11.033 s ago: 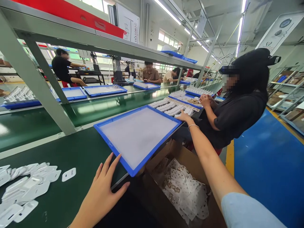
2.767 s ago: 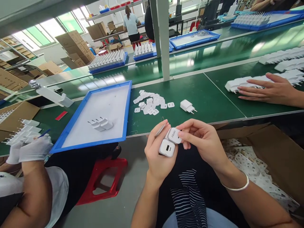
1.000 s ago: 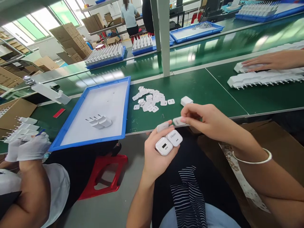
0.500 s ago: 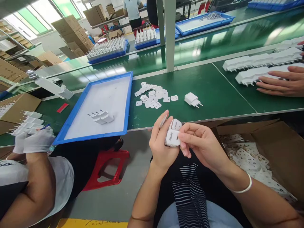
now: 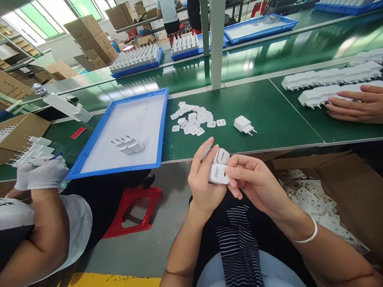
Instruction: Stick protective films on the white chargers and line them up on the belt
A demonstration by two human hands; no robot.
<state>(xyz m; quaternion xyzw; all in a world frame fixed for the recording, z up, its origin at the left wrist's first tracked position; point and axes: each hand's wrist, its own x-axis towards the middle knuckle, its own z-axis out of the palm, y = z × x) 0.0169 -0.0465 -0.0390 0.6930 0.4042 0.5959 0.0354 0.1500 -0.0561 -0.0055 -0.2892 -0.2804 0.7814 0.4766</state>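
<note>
My left hand (image 5: 205, 185) grips two white charger plugs (image 5: 219, 167) side by side over my lap, below the table's front edge. My right hand (image 5: 254, 182) pinches the front face of the nearer plug, where a white film sticker sits. A thin strip pokes up between my left fingers. One loose white charger (image 5: 243, 124) lies on the green table just beyond my hands. A heap of small white stickers (image 5: 194, 118) lies to its left. Three chargers (image 5: 128, 145) sit in the blue tray (image 5: 161, 131).
A gloved co-worker's hands (image 5: 42, 175) work at the left, beside a brown box. Another person's hand (image 5: 356, 105) rests on rows of white chargers (image 5: 329, 81) at the right. A cardboard box (image 5: 344, 187) of sticker backing sheets stands at my right. A grey post (image 5: 217, 44) rises from the table.
My right hand came back from the table with a sticker and now presses it on the nearer plug. The view shifted slightly; the neighbour's hand moved along the charger rows.
</note>
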